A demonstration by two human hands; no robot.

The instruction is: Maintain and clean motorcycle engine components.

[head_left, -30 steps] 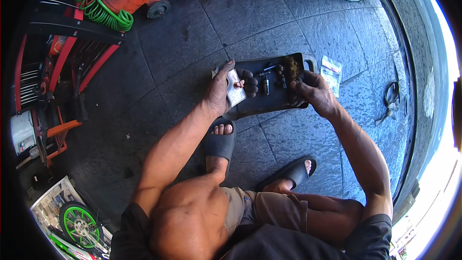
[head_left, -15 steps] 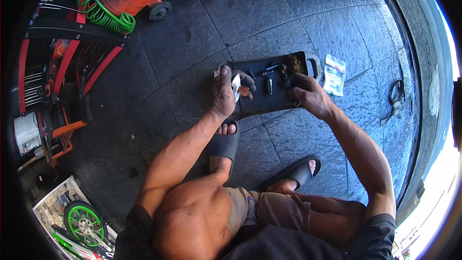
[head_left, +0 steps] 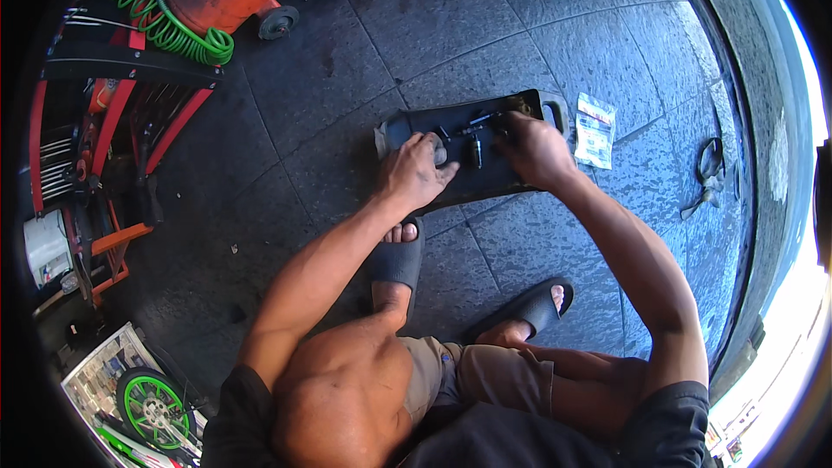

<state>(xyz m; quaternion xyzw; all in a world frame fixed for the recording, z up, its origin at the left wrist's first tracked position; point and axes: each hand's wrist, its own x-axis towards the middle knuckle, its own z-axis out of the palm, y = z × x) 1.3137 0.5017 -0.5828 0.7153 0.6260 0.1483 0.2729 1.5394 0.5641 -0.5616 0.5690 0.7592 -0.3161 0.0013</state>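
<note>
A shallow black tray [head_left: 496, 184] lies on the dark tiled floor [head_left: 329, 61] in front of the person, both hands over it. The short metal cylinder [head_left: 477, 153] lies in the tray between the hands, its long side pointing roughly away from the person; it is just beside the right hand [head_left: 536, 152] and a little farther from the left hand's thumb. A few small dark metal parts [head_left: 473, 127] lie just beyond the cylinder, near the right fingertips. The right fingers point down among the parts at the tray's far right; their tips are lost in shadow, so whether they grip anything cannot be told. The left hand [head_left: 416, 172] is over the tray's left half, fingers curled, thumb reaching toward the cylinder without touching it; whether it holds something cannot be told. A white packet [head_left: 595, 132] lies on the floor right of the tray.
</note>
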